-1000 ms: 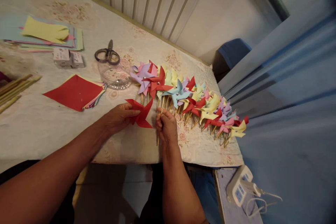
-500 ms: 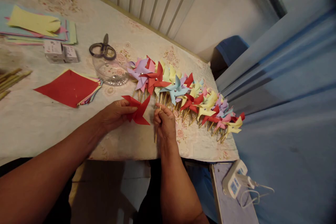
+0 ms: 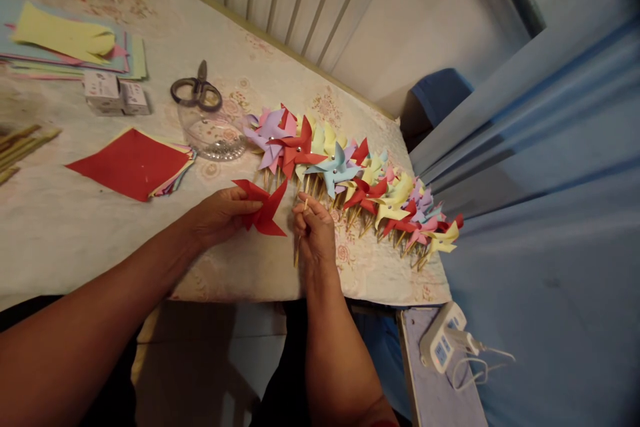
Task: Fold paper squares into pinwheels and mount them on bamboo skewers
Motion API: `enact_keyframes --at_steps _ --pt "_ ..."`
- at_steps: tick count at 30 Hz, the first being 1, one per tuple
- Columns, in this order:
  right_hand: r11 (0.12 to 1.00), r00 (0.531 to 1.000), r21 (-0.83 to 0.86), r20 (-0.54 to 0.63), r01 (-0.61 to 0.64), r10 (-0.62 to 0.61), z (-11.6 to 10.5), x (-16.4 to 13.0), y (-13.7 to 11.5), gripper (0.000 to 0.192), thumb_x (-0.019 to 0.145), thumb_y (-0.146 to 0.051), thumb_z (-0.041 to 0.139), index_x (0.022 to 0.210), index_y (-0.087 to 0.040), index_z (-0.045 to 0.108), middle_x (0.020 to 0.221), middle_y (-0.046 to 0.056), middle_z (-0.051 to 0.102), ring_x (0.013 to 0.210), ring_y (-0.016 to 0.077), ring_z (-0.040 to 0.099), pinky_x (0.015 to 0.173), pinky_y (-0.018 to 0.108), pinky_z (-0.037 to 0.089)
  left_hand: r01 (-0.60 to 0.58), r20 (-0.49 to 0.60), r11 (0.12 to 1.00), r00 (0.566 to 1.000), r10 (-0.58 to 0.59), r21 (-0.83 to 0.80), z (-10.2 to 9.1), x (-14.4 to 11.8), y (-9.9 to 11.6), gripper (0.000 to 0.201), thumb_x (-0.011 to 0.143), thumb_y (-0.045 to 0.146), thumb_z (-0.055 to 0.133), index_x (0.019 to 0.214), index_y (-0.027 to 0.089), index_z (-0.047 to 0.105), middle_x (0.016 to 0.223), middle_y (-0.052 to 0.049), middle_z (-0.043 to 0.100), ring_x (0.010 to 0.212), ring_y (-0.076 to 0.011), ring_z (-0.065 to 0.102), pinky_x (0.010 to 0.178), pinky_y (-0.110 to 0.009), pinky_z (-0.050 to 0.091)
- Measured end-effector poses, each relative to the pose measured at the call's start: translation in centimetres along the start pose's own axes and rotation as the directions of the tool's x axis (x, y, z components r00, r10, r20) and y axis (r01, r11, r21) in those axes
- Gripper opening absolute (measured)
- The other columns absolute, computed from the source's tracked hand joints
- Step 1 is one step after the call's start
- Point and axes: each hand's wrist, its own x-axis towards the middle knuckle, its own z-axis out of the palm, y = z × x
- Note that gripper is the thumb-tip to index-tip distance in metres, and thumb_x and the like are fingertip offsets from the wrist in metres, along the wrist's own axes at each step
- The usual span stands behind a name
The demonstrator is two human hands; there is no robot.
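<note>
The left hand [image 3: 220, 215] pinches a red paper pinwheel [image 3: 263, 207] in its fingers, just above the near edge of the surface [image 3: 75, 240]. The right hand [image 3: 313, 232] is closed around a thin wooden stick [image 3: 299, 247], right beside it. A row of finished pinwheels [image 3: 350, 180] lies just behind

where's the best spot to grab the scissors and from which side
Probably by the handle loops. The scissors lie flat on the table, resting partly on the rim of a clear glass bowl, with the loops toward the person and the closed blades pointing away, toward the wall. Come from the near side; the left hand is nearer.
</note>
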Motion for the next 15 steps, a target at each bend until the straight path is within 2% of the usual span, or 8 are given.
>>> enact_keyframes --at_steps 9,15 --pt "0.998 0.999 -0.055 -0.036 -0.001 -0.001 0.03 0.13 0.15 0.026 0.074 -0.023 0.064 0.099 -0.017 0.068 0.068 -0.005 0.063 0.044 0.0042 0.026 0.046 0.022 0.019 0.010 0.005 1.000 1.000 -0.010 0.018 0.44 -0.37 0.43 0.028 0.060 0.025 0.090 0.084 0.014 0.080 0.084 -0.008 0.078 0.073 -0.0171 0.070 0.071 -0.026 0.057" --pt "0.998 0.998 -0.066 -0.049 0.025 -0.028 0.31 -0.11 -0.09 0.027 0.073 -0.021 0.066 0.099 -0.018 0.069 0.069 -0.004 0.063 0.047 0.0050 0.029 0.046 0.022 0.019 -0.009 0.014 1.000 1.000 0.009 0.019 0.45 -0.58 0.56 0.027 0.062 0.025 0.089 0.085 0.015 0.079 0.081 -0.008 0.078 0.075 -0.0198 0.072 0.074 -0.030 0.058"
